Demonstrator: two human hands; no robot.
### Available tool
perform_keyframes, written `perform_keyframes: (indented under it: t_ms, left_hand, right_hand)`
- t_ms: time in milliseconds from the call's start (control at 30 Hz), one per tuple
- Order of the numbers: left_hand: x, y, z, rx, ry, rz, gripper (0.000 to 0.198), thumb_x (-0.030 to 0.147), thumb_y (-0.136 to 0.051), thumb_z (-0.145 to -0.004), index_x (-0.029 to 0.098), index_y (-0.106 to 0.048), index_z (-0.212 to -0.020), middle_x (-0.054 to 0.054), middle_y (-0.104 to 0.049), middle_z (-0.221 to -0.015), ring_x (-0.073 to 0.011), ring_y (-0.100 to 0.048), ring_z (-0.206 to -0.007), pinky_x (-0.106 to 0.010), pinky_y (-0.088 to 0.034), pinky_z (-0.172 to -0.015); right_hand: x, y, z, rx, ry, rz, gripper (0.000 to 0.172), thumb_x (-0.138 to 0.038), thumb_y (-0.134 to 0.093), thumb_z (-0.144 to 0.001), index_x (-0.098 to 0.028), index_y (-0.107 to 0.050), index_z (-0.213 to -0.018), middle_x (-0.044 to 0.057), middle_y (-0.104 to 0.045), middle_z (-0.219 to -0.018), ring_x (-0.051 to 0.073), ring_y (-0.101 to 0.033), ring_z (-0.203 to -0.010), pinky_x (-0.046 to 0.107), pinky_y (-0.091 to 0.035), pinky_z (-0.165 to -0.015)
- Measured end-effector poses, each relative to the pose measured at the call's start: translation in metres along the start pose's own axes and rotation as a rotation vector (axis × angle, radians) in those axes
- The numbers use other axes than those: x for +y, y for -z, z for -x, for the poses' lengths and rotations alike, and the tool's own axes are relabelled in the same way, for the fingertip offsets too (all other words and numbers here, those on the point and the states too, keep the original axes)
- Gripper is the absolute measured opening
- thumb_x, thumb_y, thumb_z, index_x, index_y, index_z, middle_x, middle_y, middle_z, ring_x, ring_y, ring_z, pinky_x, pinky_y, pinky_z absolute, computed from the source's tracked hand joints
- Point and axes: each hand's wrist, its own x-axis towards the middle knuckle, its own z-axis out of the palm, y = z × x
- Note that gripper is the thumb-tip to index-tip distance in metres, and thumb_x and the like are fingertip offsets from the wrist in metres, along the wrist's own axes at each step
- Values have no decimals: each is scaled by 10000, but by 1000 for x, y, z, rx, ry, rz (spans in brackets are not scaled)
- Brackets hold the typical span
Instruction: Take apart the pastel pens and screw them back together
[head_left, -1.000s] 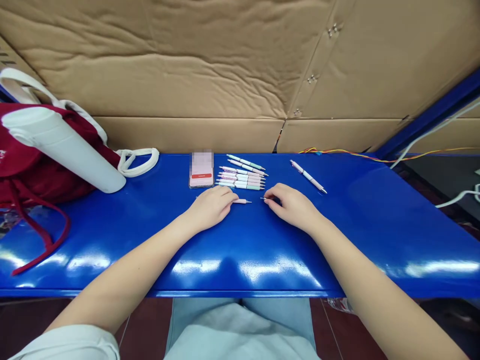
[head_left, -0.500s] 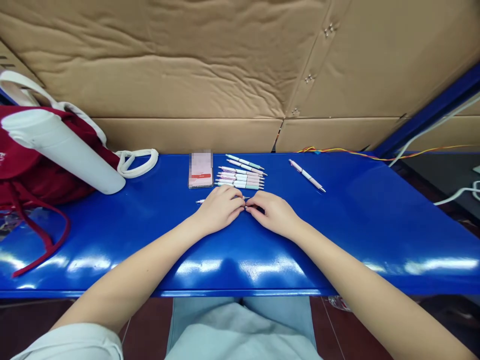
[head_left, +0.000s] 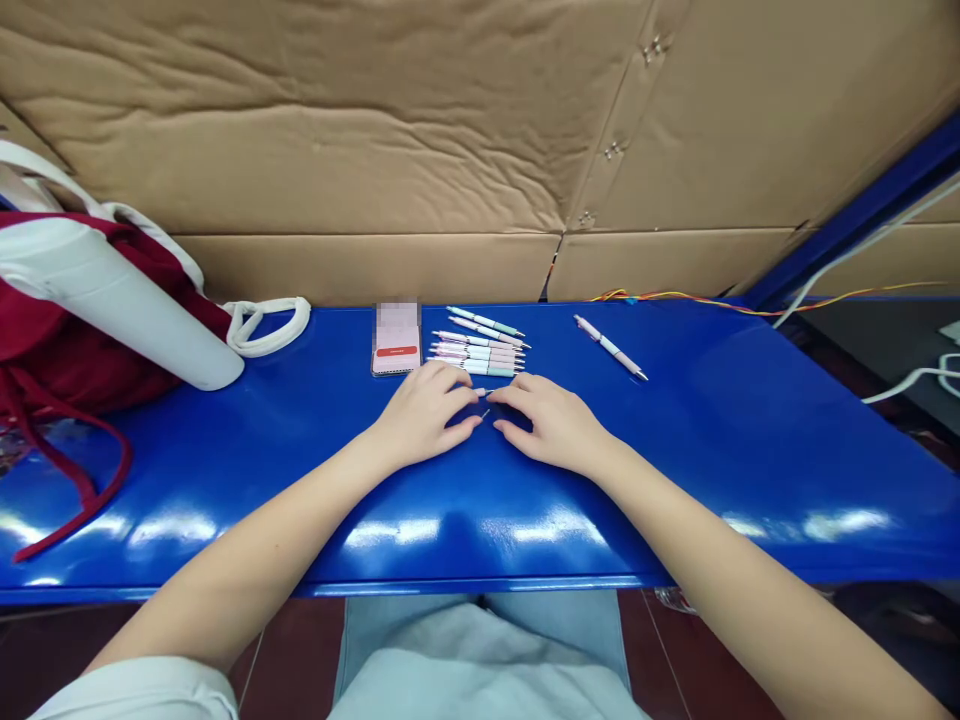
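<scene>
L hand [head_left: 420, 415] & R hand [head_left: 553, 425], fingers curled, pinch what looks like pen parts [head_left: 484, 393] btw them on blue table [head_left: 675, 450].

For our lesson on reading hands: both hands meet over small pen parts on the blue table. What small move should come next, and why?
Probably bring the left hand and right hand together: they seem to pinch thin pale pen pieces, tips almost meeting, on the glossy blue table before the row of pastel pens.
</scene>
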Motion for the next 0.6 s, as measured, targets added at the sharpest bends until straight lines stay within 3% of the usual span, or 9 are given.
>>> perform_keyframes:
  t_ms: [167, 300, 500, 600]
  left_hand:
    - [-17, 9, 7, -90, 139, -104, 278, 385, -536, -855, 171, -638, -999, -87, -602, -993, -244, -528, -924, -385, -438, -814]
    - [-24, 9, 9, -174, 134, -103, 246, 345, -471, -901, 175, -646, -940, -69, -624, -918, -222, -560, -874, -365, -443, -804]
    - [-23, 12, 10, -119, 147, -91, 250, 330, -424, -928, 182, -624, -956, -62, -656, -942, -212, -604, -885, -351, -463, -809]
    - [-23, 14, 10, -97, 146, -91, 240, 322, -433, -927, 179, -624, -952, -63, -660, -958, -214, -607, -895, -346, -470, -804]
  right_hand:
    - [-8, -11, -5, 12, 43, 80, 221, -280, -477, -903, -244, -670, -1006, 74, -571, -961, 193, -509, -899, 267, -404, -675]
    - [-8, -11, -6, 42, 64, 75, 210, -263, -456, -913, -208, -658, -910, 76, -583, -920, 195, -511, -888, 267, -403, -667]
    - [11, 2, -2, 219, -42, -48, 152, -203, -450, -892, -180, -600, -892, 72, -656, -890, 204, -578, -841, 311, -442, -749]
    - [17, 1, -3, 239, -55, -69, 135, -184, -462, -873, -181, -597, -863, 70, -667, -875, 210, -595, -826, 320, -452, -747]
